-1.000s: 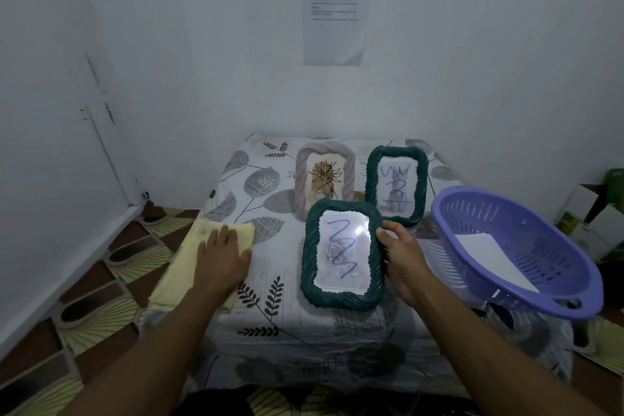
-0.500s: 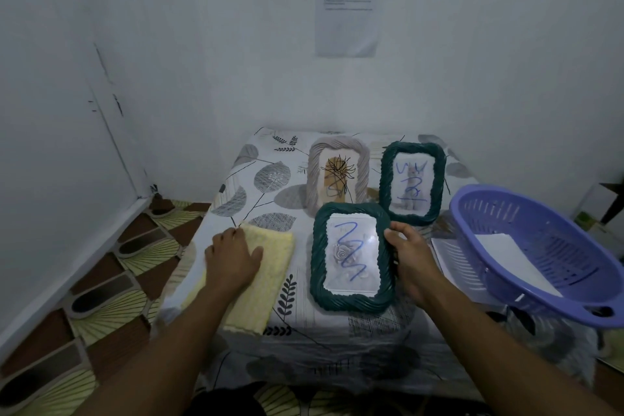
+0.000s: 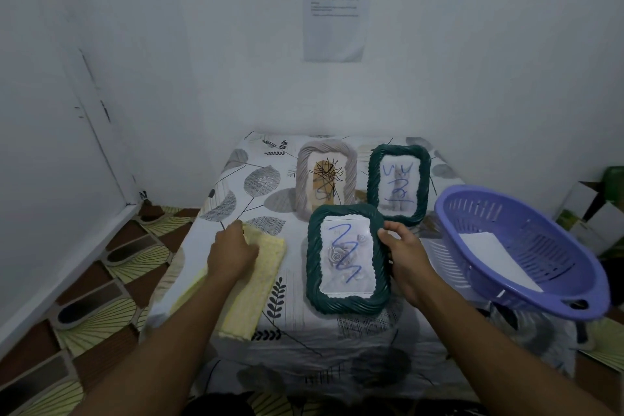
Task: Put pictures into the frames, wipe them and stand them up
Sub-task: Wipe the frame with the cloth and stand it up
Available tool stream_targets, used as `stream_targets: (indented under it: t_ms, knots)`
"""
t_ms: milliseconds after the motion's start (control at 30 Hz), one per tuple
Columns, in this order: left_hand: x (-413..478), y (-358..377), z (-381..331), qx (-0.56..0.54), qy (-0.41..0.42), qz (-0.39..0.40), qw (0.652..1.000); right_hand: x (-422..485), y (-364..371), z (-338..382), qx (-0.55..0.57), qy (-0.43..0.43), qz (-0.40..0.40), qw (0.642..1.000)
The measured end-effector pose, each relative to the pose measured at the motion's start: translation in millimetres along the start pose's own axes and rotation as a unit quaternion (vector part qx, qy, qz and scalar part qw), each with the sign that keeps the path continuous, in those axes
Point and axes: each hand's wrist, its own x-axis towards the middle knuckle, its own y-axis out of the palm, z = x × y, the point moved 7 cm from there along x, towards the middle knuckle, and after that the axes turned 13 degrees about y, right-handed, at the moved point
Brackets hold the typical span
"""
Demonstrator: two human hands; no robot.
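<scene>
The left hand has dragged the yellow cloth right from the table's left edge, and it now lies near the frame. Its fingers are curled, bunching the cloth's far end. The right hand pinches the right rim of the near green frame, thumb in front. The frame sits mid-table and seems tilted back, with a blue scribble on the glass.

The step is likely wiping. Bring the cloth onto the glass, brace the rim so the frame can't slide or tip, rub firmly over the scribble, and keep the thumb off the glass.

Farther back, the grey frame and far green frame stand upright, both scribbled. At right, a purple basket holds a white sheet.
</scene>
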Motion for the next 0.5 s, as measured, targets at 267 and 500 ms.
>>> stream_targets:
  t_ms: [267, 500]
  knots:
    - [-8, 11, -102, -0.392, 0.055, 0.062, 0.916, 0, 10, -2, -0.001, -0.004, 0.006, 1.0]
    - [-39, 42, -154, 0.107, 0.391, 0.107, 0.908, -3, 6, -4, 0.021, -0.005, 0.006, 1.0]
